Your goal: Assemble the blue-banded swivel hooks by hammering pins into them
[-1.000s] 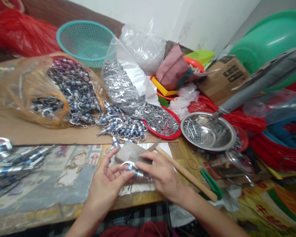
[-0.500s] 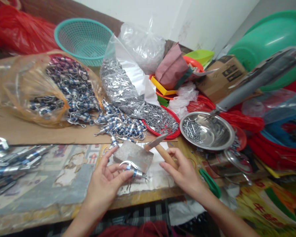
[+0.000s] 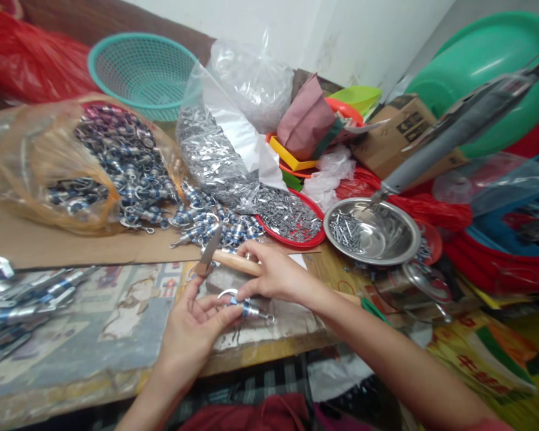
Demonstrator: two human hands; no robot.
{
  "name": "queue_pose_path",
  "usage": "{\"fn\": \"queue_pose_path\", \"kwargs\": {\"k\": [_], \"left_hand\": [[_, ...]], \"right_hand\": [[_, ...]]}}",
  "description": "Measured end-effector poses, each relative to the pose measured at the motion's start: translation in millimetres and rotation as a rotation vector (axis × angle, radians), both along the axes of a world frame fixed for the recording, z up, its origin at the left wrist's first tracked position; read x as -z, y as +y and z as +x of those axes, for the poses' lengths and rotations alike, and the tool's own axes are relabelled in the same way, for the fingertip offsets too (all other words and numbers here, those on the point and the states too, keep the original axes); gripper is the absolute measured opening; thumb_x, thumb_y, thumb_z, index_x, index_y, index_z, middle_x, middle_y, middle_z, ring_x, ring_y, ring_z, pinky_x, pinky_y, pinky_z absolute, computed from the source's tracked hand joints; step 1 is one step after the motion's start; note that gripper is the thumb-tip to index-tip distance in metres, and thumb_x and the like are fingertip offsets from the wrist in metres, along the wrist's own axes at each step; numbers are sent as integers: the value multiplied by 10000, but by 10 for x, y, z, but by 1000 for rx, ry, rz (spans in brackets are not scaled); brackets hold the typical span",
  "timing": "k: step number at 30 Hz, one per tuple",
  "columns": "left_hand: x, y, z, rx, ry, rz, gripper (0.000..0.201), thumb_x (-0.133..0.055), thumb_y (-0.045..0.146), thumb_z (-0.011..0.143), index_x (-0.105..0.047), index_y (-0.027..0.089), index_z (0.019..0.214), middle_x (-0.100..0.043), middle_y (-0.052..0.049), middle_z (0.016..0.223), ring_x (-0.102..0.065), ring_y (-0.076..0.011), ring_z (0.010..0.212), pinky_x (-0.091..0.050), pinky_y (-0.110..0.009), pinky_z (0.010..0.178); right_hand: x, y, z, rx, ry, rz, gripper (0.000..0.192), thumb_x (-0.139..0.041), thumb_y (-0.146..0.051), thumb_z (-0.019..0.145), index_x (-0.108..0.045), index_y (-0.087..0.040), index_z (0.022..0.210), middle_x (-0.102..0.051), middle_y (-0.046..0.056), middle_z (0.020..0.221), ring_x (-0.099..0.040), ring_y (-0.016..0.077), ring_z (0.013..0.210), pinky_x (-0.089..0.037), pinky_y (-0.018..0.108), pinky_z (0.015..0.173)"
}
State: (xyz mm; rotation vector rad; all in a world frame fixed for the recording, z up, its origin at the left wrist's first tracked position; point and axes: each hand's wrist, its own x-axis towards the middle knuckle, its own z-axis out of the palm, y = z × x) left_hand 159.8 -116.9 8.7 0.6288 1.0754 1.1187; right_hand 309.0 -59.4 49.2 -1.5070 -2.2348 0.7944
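Observation:
My left hand pinches a small blue and silver metal clip against a grey metal block near the table's front edge. My right hand grips the wooden handle of a small hammer, whose metal head points left above the block. The hammer lies nearly level, just above the clip and the left fingers.
A bag spilling blue and silver clips lies behind the block, beside a clear bag of small metal parts and a red tray. A steel bowl with screws stands right. Finished clips lie left; a teal basket sits behind.
My right hand left the clip, took the hammer by its handle and swung it left over the block. The left hand kept hold of the clip.

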Motion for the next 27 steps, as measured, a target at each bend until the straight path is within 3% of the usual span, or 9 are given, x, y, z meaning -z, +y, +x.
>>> {"fn": "queue_pose_path", "kwargs": {"k": [4, 9, 13, 17, 21, 24, 27], "left_hand": [[8, -4, -10, 0, 2, 3, 950, -785, 154, 524, -269, 159, 1321, -696, 5, 651, -679, -178, 618, -568, -321, 634], [28, 2, -12, -19, -25, -14, 942, -800, 138, 493, -321, 167, 1305, -682, 25, 615, -661, -149, 575, -571, -291, 597], [16, 6, -3, -30, -31, -26, 960, -803, 128, 483, -314, 154, 1308, -681, 25, 603, -658, -146, 559, -568, -271, 575], [-6, 3, 2, -27, -15, -11, 953, -792, 124, 502, -299, 152, 1317, -687, 19, 612, -667, -153, 570, -568, -276, 591], [-22, 3, -2, -13, -11, -1, 976, -792, 127, 498, -278, 146, 1327, -692, 11, 613, -670, -168, 565, -570, -305, 598], [-35, 1, -3, -16, -1, -1, 979, -791, 128, 494, -278, 146, 1328, -693, 9, 611, -669, -166, 558, -567, -296, 594], [-39, 6, 4, -13, 5, -9, 1008, -795, 133, 480, -261, 146, 1336, -691, 13, 606, -667, -159, 558, -562, -277, 592]], "right_hand": [[11, 0, -11, 11, 34, 64, 564, -809, -347, 481, -578, -224, 980, -620, -14, 827, -560, 174, 729, -418, 264, 614], [32, -481, 228, 157, 250, 375, 371, -538, -217, 826, -527, -231, 1197, -650, 43, 1002, -602, 163, 902, -469, 272, 760], [13, -866, 456, 62, 50, 435, 436, -492, -116, 843, -473, -235, 1262, -655, 46, 902, -614, 148, 778, -478, 248, 691], [20, -949, 485, 72, 29, 587, 525, -471, -57, 831, -404, -260, 1310, -628, 40, 862, -588, 138, 730, -463, 244, 650], [12, -904, 431, -22, -242, 498, 477, -406, -88, 848, -432, -243, 1298, -580, 22, 704, -543, 131, 600, -430, 228, 537], [-20, -909, 399, -24, -249, 538, 482, -391, -87, 847, -426, -240, 1303, -588, 33, 733, -550, 132, 638, -437, 227, 568], [-4, -863, 416, -27, -239, 424, 475, -391, -102, 851, -433, -261, 1296, -604, 25, 733, -562, 126, 620, -452, 217, 570]]}}
